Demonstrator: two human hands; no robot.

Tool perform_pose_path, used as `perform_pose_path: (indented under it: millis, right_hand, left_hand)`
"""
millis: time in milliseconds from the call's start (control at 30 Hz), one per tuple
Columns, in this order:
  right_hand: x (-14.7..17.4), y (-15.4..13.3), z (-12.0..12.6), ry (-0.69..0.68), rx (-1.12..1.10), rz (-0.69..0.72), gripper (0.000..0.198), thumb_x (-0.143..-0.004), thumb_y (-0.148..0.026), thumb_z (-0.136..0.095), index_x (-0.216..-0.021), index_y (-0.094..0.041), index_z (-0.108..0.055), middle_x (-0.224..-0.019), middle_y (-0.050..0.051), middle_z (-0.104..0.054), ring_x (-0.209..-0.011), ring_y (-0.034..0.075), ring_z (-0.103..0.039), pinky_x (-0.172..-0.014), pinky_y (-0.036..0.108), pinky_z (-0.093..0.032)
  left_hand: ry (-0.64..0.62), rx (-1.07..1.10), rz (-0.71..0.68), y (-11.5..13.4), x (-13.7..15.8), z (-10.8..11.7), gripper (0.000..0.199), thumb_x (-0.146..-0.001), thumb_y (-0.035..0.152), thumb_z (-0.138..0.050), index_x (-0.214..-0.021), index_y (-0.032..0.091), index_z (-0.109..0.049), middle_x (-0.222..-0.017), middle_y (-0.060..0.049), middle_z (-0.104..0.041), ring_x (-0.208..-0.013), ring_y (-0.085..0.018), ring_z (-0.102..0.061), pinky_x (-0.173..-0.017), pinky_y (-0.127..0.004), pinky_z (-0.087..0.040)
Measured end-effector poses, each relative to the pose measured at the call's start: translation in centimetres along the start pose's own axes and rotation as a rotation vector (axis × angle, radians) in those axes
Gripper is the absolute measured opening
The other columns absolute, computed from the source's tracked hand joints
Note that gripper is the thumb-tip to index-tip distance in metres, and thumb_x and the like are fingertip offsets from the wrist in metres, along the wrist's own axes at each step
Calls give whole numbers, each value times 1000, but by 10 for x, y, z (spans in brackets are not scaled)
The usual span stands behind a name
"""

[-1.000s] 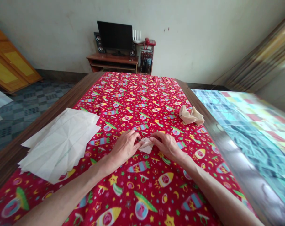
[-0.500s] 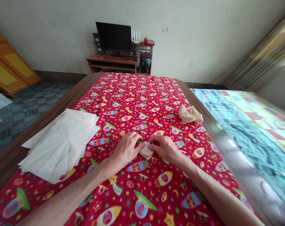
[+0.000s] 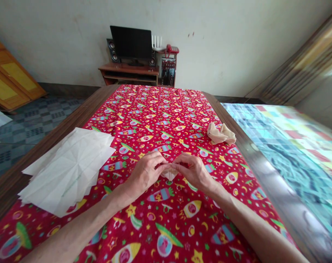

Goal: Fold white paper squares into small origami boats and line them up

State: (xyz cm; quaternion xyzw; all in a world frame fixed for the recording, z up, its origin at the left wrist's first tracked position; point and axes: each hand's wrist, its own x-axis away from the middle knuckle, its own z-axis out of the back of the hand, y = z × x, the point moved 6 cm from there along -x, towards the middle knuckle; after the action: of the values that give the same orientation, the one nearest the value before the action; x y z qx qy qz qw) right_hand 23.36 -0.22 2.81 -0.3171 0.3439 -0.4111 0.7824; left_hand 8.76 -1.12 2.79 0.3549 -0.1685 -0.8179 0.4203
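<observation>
A small piece of folded white paper [image 3: 170,174] sits between my hands in the middle of the red patterned cloth. My left hand [image 3: 149,168] pinches its upper left part, thumb and fingers closed. From the other side my right hand [image 3: 192,168] grips its upper right part, and the two thumbs nearly meet over it. My fingers hide the paper's top. To the left lies a stack of creased white paper sheets [image 3: 78,168]. A folded cream paper shape [image 3: 221,133] stands to the right, beyond my right hand.
The red cloth [image 3: 166,113] covers most of a brown wooden table [image 3: 83,117]. Past its far end stand a monitor [image 3: 131,42], speakers and a red telephone [image 3: 172,49] on a desk. A checkered bed sheet [image 3: 289,146] is at the right, a wooden cabinet [image 3: 15,73] at the left.
Both thumbs have come up and together over the top of the small folded paper, covering more of it. The stack and the cream paper shape lie as before.
</observation>
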Motion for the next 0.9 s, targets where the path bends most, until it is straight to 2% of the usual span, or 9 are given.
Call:
perform_pose_path:
  millis: [233,333,533,733,900]
  right_hand:
    - [-2,4,15,192,-78,-79,15,-83,-29,-61,-74,-19,-67,-71,2,-67,-65,14,-60,-61,23,-46]
    - [-2,8,24,270,-57,-74,12,-82,-28,-62,-76,-18,-67,-70,1,-67,-61,13,-58,-58,22,-45]
    - [-2,19,37,354,61,-58,15,-85,-32,-58,-79,-19,-62,-71,0,-64,-64,13,-57,-62,23,-45]
    - [-3,31,32,285,160,-98,15,-85,-30,-55,-77,-19,-61,-67,0,-62,-60,12,-54,-59,22,-41]
    - [-5,45,22,187,192,-209,16,-83,-28,-54,-70,-19,-59,-59,-2,-59,-53,12,-52,-52,22,-37]
  left_hand:
    - [133,10,39,2,-7,25,15,-88,21,-57,-75,18,-62,-75,-1,-61,-72,-13,-59,-68,-24,-46]
    - [215,12,60,-4,-9,37,12,-87,22,-59,-77,17,-63,-76,0,-62,-72,-13,-60,-69,-23,-46]
    - [268,-62,100,-24,-10,46,13,-88,23,-56,-77,17,-61,-78,-1,-61,-75,-13,-59,-72,-24,-46]
    - [216,-156,68,-40,-7,35,14,-90,24,-49,-79,18,-55,-80,-2,-59,-78,-16,-58,-73,-27,-46]
    - [76,-222,109,-58,-2,17,14,-87,21,-50,-75,18,-56,-76,-2,-56,-70,-15,-56,-66,-27,-45]
